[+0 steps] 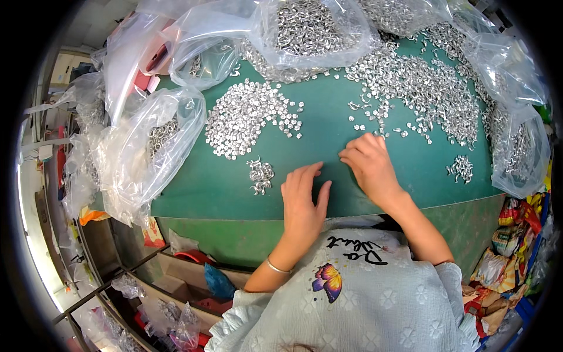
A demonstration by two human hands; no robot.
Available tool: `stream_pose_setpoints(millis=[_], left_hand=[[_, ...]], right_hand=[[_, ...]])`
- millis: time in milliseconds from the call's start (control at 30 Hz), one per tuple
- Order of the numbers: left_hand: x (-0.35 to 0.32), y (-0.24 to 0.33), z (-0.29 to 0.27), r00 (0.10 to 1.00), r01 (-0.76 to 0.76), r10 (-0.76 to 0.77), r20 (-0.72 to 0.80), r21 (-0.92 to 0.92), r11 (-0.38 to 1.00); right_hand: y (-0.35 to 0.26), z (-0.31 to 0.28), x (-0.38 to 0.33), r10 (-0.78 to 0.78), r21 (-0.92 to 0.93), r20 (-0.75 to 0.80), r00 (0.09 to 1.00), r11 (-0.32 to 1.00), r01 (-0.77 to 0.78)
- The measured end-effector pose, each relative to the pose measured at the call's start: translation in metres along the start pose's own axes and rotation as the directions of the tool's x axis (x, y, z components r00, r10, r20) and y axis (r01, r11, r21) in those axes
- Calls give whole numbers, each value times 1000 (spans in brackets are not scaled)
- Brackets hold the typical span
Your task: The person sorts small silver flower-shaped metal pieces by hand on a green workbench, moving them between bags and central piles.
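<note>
My left hand point(303, 198) rests over the near part of the green tabletop point(234, 193), its thumb apart from the fingers and nothing visible between them. To its right, my right hand point(370, 166) has its fingers curled together and pointing left; whatever they may hold is hidden. A small heap of curved silver metal pieces point(260, 175) lies left of my left hand. Beyond it spreads a pile of small silver flower-shaped pieces point(240, 117). Past my right hand is a large scatter of mixed silver pieces point(428, 94), with loose ones near my fingers.
Clear plastic bags of metal pieces stand along the far edge point(311, 35), the left side point(158, 141) and the right side point(516, 141). Another small heap point(460, 169) lies at the right. Below the table are an open drawer point(182, 276) at left and colourful packets point(498, 264) at right.
</note>
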State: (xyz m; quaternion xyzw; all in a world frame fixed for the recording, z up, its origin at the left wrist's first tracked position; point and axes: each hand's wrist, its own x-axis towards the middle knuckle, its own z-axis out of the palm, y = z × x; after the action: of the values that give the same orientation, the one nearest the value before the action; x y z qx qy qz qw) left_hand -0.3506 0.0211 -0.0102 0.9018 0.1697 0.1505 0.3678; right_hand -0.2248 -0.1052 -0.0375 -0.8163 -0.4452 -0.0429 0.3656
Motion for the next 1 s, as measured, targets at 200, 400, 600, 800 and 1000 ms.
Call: stream_pose_setpoints(millis=[200, 400, 600, 800, 1000], left_hand=[[0, -7, 15, 990, -101, 106, 89, -58, 993], [26, 23, 55, 935, -330, 336, 116, -70, 941], [17, -13, 47, 949, -298, 301, 95, -50, 953], [4, -49, -7, 985, -112, 135, -110, 190, 975], [8, -40, -9, 976, -130, 152, -155, 145, 981]], right_hand=[[7, -60, -15, 288, 148, -176, 941, 953, -264], [56, -107, -87, 350, -405, -287, 892, 799, -444], [45, -93, -58, 269, -405, -330, 905, 825, -393], [24, -43, 25, 143, -162, 22, 989, 977, -138], [19, -20, 21, 104, -252, 314, 944, 968, -23]])
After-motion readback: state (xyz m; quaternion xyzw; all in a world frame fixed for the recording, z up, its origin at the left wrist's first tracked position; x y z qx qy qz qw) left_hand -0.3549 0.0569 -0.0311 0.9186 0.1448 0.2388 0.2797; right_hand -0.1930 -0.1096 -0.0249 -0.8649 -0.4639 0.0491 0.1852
